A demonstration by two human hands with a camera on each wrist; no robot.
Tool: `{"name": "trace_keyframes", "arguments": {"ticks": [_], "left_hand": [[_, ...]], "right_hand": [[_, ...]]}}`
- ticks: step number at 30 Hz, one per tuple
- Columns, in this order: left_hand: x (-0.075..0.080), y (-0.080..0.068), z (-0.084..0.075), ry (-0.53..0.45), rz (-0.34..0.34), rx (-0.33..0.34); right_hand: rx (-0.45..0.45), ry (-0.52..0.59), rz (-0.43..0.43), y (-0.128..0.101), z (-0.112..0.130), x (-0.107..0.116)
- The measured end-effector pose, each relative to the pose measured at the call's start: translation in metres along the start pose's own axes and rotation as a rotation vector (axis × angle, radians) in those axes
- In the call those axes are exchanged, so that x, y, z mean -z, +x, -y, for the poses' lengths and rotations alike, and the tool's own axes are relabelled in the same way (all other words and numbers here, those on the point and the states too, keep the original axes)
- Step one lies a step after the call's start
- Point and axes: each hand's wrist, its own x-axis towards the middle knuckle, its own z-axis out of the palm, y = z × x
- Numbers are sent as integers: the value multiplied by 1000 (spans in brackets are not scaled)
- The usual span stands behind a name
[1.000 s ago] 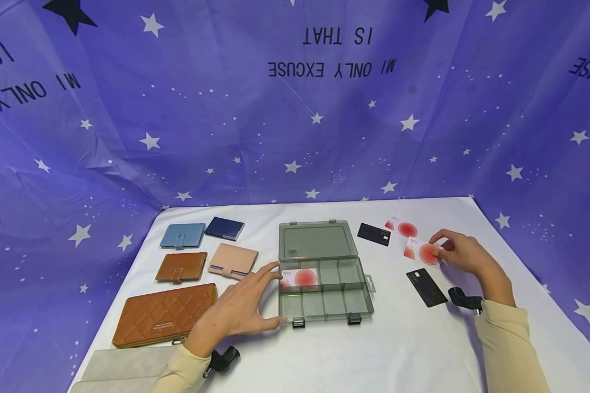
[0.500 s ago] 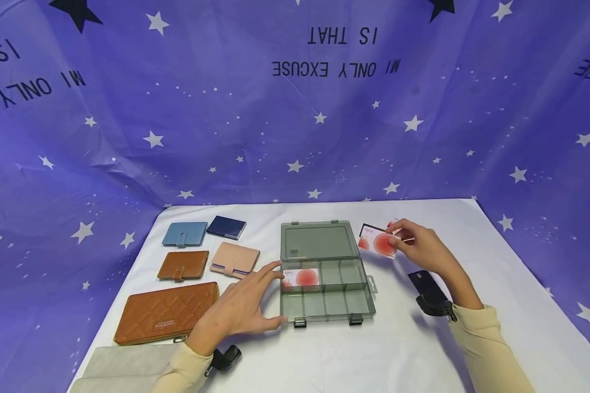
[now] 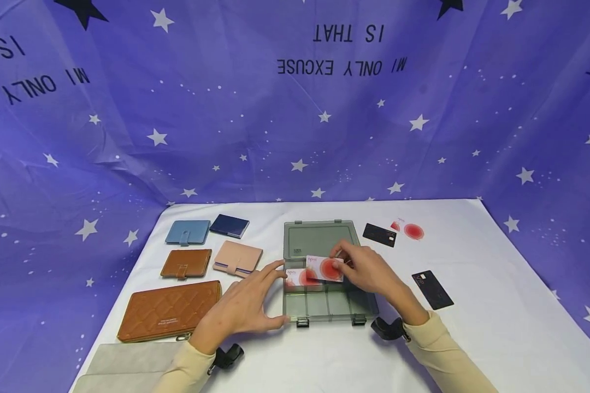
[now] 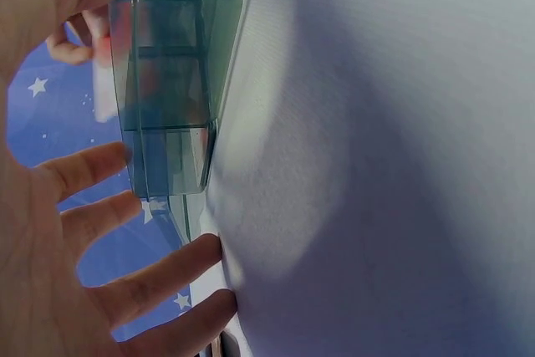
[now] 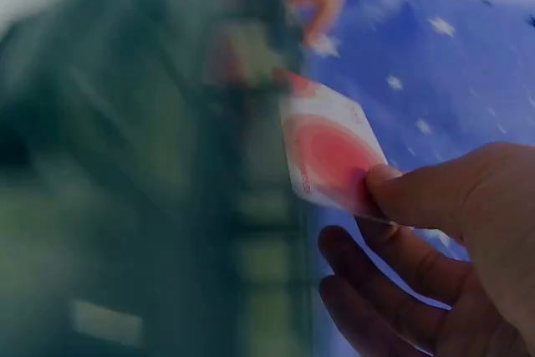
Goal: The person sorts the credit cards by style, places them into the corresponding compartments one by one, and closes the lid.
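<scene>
A smoky clear compartment box [image 3: 324, 308] lies open on the white table, its lid [image 3: 319, 239] flat behind it. One white card with a red disc [image 3: 300, 278] lies in its back left compartment. My right hand [image 3: 366, 268] pinches a second such card [image 3: 325, 268] [image 5: 330, 152] over the box's back row. My left hand [image 3: 246, 303] has straight fingers spread against the box's left side [image 4: 163, 131], thumb near the front corner.
Wallets lie left of the box: long brown quilted [image 3: 169, 310], small brown [image 3: 186, 263], pink [image 3: 237, 257], light blue [image 3: 188, 232], navy [image 3: 229, 225]. Right of it lie two black cards [image 3: 379, 234] [image 3: 432, 289] and another red-disc card [image 3: 409, 230]. A grey pouch [image 3: 123, 365] sits at the front left.
My right hand lifted a red-disc card from the right side of the table and carried it left over the box. The left hand stayed against the box.
</scene>
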Motion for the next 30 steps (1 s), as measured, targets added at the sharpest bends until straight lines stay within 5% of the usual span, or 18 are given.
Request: {"name": "trace_keyframes", "arguments": {"ticks": [11,21,30], "left_hand": [[2,0,0,3,-6,2],[0,2,1,19,5,4],[-1,1,0,13,6,0]], "right_hand": [[38,-114,-17,1,10,-37],[74,-342,-58,-4,17,-48],[64,-298,23,-6,24,-45]]}}
